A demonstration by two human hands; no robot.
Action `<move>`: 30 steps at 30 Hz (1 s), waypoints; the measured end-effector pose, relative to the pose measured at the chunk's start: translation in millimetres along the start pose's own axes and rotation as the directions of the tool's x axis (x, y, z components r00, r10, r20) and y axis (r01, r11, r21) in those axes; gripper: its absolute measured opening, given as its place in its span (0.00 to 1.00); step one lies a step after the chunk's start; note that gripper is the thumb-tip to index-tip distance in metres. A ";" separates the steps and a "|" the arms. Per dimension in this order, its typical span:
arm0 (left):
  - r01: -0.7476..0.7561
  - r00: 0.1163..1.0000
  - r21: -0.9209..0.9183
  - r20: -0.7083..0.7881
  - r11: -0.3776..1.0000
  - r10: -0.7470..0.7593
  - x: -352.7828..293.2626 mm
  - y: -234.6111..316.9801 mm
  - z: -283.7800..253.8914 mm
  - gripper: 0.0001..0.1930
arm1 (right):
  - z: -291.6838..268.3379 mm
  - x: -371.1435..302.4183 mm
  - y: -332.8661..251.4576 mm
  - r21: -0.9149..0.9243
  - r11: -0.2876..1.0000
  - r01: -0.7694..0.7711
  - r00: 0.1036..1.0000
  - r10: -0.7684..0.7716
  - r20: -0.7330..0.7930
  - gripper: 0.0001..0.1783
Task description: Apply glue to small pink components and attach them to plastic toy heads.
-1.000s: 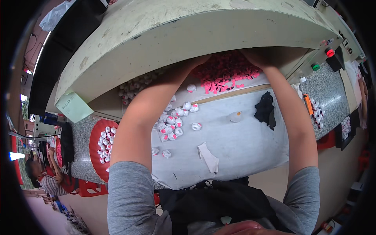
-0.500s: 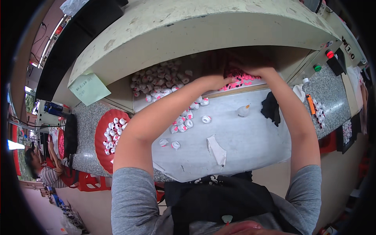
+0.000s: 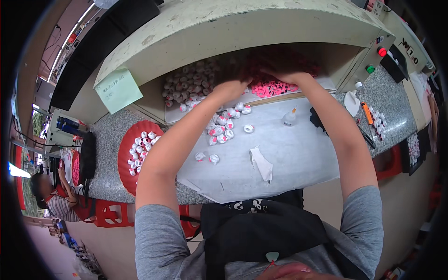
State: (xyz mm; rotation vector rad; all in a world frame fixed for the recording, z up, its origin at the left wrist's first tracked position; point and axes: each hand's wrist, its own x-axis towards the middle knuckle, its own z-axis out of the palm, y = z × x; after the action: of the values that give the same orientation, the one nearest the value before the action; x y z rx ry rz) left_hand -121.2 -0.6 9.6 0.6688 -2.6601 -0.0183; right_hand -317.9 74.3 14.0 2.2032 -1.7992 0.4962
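Both my hands reach into the shaded opening of a cream metal cabinet [image 3: 261, 29]. My left hand [image 3: 234, 85] lies between a heap of white ring-shaped pieces [image 3: 191, 84] and a pile of small pink pieces [image 3: 273, 87]. Its fingers look stretched out, though dim in the shadow. Over the pink pile is my right hand [image 3: 285, 76], fingers extended leftward and also partly lost in the dark. I see nothing gripped in either hand. More white pieces with pink marks [image 3: 220, 128] spill out onto the white sheet [image 3: 298, 154] below my left forearm.
A small clear bottle [image 3: 289, 117] with an orange tip and a folded paper scrap [image 3: 261, 164] are on the sheet. A red tray [image 3: 125, 161] of white pieces stands left. Right are black cloth [image 3: 317, 121] and an orange tool [image 3: 367, 113]. Another person [image 3: 58, 198] sits far left.
My hands have shifted left within the opening, and the pink pile is spread wider and more exposed. The whole view has also shifted slightly.
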 end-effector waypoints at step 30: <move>0.229 0.805 -0.846 0.443 -0.481 -0.395 -202.4 109.3 -88.4 0.15 | -96.0 -137.8 -215.0 0.966 -0.123 -0.226 0.719 0.648 0.251 0.19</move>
State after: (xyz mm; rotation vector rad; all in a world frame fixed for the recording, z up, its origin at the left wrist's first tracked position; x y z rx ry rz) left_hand 26.4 196.0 27.2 0.6650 -1.0225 -2.1236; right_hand -141.7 279.6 48.3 1.4227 -2.2166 2.9172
